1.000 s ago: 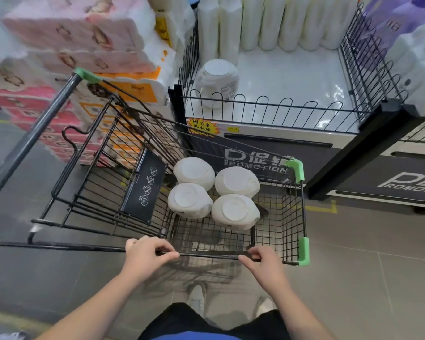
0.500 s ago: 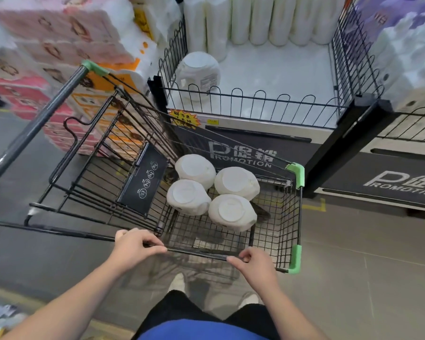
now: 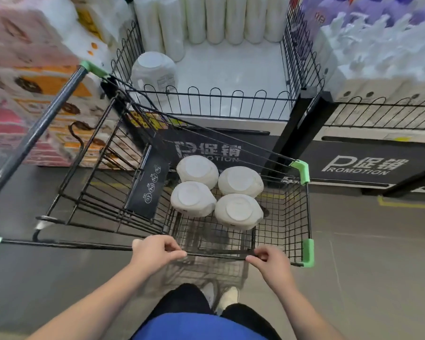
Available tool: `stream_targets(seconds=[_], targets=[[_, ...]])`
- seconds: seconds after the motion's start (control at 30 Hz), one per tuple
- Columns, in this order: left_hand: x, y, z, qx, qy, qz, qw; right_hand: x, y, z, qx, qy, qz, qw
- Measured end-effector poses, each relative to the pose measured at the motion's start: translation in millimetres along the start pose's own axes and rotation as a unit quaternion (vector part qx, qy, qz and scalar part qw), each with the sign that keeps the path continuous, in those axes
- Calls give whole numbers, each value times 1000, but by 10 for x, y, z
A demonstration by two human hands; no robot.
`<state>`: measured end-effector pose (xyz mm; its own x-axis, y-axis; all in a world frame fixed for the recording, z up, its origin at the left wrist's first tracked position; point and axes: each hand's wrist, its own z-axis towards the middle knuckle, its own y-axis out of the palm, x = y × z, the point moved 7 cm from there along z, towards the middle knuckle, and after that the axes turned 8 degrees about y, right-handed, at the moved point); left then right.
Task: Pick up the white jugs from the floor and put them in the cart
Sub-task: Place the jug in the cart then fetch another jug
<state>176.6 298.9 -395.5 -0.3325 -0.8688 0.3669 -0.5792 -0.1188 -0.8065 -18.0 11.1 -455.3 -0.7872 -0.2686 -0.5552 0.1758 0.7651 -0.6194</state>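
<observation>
Several white jugs lie bottoms-up in a tight cluster inside the black wire cart, toward its far end. My left hand grips the cart's near rim bar, fingers curled over it. My right hand grips the same bar further right, near the green corner guard. One more white jug sits in the display bin beyond the cart.
A wire-fenced promotion bin with a row of tall white bottles stands straight ahead. Stacked tissue packs fill the left side, purple and white packs the right. Grey floor tiles lie to the right. My shoes show beneath the cart.
Both hands have stayed on the rim bar. The view has shifted a little, and the cart and bin appear slightly closer and more centred.
</observation>
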Motion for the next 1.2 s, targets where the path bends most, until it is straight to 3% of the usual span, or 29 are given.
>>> stream_targets(seconds=[0.3,0.6,0.93,1.2], targets=[[760,258,163,-45,33,22,998,435,-568,-35,63,39,49,996],[1384,518,227,-55,24,10,998,835,-1120,66,77,46,73,993],[2268,800,268,-15,-1,-17,1000,1362,-1888,589,21,39,-14,999],[2905,1089,294,4,6,-52,999,1775,-2423,815,16,54,-4,998]])
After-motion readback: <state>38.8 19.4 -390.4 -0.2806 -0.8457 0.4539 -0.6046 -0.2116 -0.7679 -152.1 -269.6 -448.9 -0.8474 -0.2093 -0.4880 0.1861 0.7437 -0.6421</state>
